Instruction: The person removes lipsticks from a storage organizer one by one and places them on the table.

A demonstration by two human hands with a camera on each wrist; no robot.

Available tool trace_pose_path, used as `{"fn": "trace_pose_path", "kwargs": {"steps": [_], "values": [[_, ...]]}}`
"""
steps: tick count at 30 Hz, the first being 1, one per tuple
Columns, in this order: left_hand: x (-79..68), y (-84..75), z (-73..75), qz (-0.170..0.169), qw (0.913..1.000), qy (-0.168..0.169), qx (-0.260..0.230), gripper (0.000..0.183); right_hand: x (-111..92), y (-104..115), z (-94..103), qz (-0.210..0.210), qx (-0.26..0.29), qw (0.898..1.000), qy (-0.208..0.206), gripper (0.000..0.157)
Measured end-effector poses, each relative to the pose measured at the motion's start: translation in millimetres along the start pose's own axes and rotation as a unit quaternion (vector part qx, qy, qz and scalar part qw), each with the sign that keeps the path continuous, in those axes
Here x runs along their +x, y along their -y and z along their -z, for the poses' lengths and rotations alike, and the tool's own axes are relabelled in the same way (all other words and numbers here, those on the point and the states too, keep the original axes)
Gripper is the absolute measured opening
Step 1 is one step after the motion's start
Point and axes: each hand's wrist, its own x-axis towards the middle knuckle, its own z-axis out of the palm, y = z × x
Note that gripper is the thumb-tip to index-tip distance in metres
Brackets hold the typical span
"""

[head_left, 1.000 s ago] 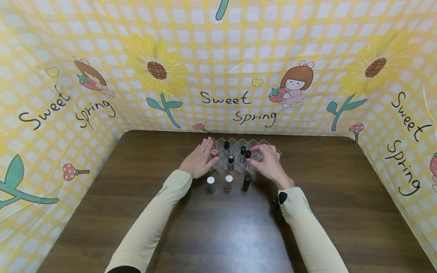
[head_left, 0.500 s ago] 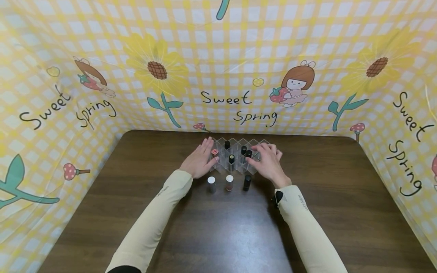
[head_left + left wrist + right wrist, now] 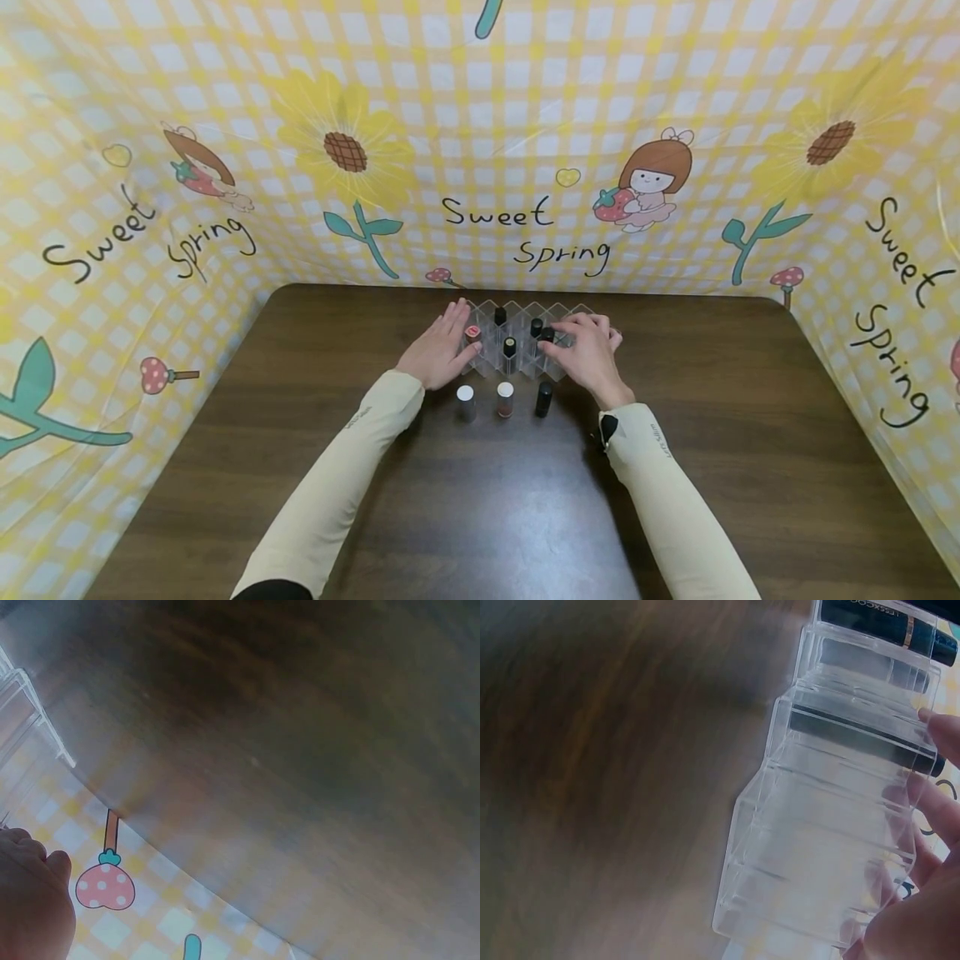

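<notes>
At the back of the table a clear lipstick organizer [image 3: 487, 360] holds several upright tubes. My left hand [image 3: 435, 354] lies with straight fingers along its left end, next to a red-topped lipstick [image 3: 472, 334]; in the left wrist view just part of the hand [image 3: 34, 907] shows. On the right, my right hand [image 3: 592, 354] has thumb and index finger around the top of a black lipstick tube [image 3: 547, 334] standing in a slot. The right wrist view shows that tube's end [image 3: 930, 763] between thumb and finger, the other fingers behind the clear wall.
In front of the organizer stand two white-capped tubes [image 3: 466, 402] and a black tube [image 3: 543, 400] in a row. More black tubes [image 3: 500, 316] stand in the slots. A yellow checked cloth [image 3: 480, 167] walls the wooden table [image 3: 480, 492] at the back and sides.
My right hand has shifted slightly left, closer over the black lipstick tube, its wrist turning a little. The left hand stays in place against the organizer.
</notes>
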Motion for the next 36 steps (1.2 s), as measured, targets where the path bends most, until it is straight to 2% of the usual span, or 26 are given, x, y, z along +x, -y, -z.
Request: {"fn": "trace_pose_path", "kwargs": {"steps": [11,25,36], "values": [[0.1,0.0,-0.9,0.004,1.0000,-0.006,0.002,0.077,-0.2,3.4,-5.0,-0.012,0.011,1.000,-0.021,0.038],[0.2,0.0,-4.2,0.002,1.0000,-0.005,-0.001,0.079,-2.5,3.0,-4.9,-0.015,0.008,1.000,-0.021,0.034],[0.7,1.2,-3.9,-0.001,0.9999,-0.012,-0.008,0.078,-0.6,8.2,-0.6,-0.004,0.046,0.998,-0.041,0.029]]}}
